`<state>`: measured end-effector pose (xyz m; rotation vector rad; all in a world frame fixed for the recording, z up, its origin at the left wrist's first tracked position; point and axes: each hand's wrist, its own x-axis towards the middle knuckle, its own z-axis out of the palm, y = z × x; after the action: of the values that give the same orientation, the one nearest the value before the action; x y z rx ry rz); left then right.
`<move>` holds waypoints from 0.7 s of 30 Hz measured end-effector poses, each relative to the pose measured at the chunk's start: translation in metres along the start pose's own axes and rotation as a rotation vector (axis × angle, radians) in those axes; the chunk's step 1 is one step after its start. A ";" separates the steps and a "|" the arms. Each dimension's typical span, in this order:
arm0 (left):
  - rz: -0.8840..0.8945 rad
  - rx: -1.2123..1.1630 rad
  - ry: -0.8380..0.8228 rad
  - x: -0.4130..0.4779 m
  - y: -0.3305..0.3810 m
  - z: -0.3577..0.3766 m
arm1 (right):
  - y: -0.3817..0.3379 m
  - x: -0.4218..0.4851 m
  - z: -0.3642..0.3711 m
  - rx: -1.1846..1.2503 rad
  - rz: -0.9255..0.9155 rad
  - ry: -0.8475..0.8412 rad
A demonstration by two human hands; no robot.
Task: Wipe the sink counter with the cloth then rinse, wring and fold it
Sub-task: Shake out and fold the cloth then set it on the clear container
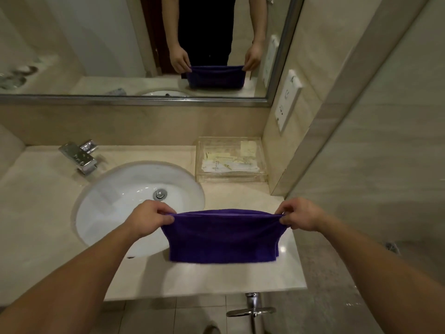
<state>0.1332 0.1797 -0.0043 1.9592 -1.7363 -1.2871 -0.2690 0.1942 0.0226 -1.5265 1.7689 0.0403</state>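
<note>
A purple cloth [222, 237] hangs doubled over, stretched flat between my two hands above the counter's front right part. My left hand [150, 219] pinches its upper left corner, over the rim of the white sink [115, 196]. My right hand [299, 214] pinches the upper right corner. The cloth's lower edge hangs just above the beige stone counter [216, 278], whether it touches I cannot tell.
A chrome faucet [80, 157] stands behind the sink at the left. A clear plastic box [231, 160] with small packets sits at the back right against the wall. A mirror [108, 44] spans the back wall. A chrome pipe and valve [252, 309] lie below the counter's front edge.
</note>
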 end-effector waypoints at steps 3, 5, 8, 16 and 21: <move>0.051 -0.089 0.052 -0.002 0.008 -0.011 | -0.010 -0.006 -0.015 0.012 -0.010 0.051; 0.089 -0.088 0.130 0.000 0.019 -0.018 | -0.020 -0.007 -0.027 -0.040 -0.036 0.124; 0.143 -0.013 0.260 0.011 0.046 -0.031 | -0.041 -0.010 -0.049 -0.122 -0.030 0.326; 0.226 -0.164 0.365 0.041 0.061 -0.019 | -0.035 -0.009 -0.035 -0.008 -0.021 0.651; 0.199 0.076 0.126 0.041 0.001 0.037 | 0.026 0.003 0.045 -0.082 0.108 0.384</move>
<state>0.1023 0.1567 -0.0440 1.8086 -1.8866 -1.0238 -0.2673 0.2210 -0.0216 -1.5725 2.1742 -0.1372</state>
